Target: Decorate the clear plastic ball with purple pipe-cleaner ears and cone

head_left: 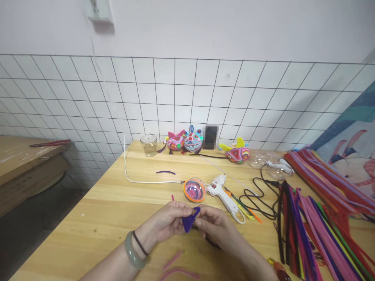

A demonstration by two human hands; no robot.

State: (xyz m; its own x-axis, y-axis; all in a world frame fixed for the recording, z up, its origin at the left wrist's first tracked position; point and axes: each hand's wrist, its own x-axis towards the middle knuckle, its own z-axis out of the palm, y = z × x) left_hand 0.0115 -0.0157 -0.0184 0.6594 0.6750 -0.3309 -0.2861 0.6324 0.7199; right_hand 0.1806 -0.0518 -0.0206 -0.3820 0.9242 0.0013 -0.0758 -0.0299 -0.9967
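Note:
My left hand [166, 222] and my right hand [215, 226] meet low over the wooden table [117, 203]. Both pinch a small purple pipe-cleaner piece [190, 221] folded into a triangle. The left wrist carries a grey-green bangle [132, 249] and a black hair tie. Just beyond the hands lies a clear half-ball [194, 189] with an orange rim and pink coils inside. A white glue gun [222, 192] lies to its right.
Bundles of coloured pipe cleaners [319, 218] cover the table's right side, with black cords beside them. Finished colourful fish figures [185, 141] [238, 153], a glass jar [149, 144] and clear domes [260, 159] stand by the tiled wall. Pink scraps [175, 265] lie near me. Cardboard boxes [26, 164] sit left.

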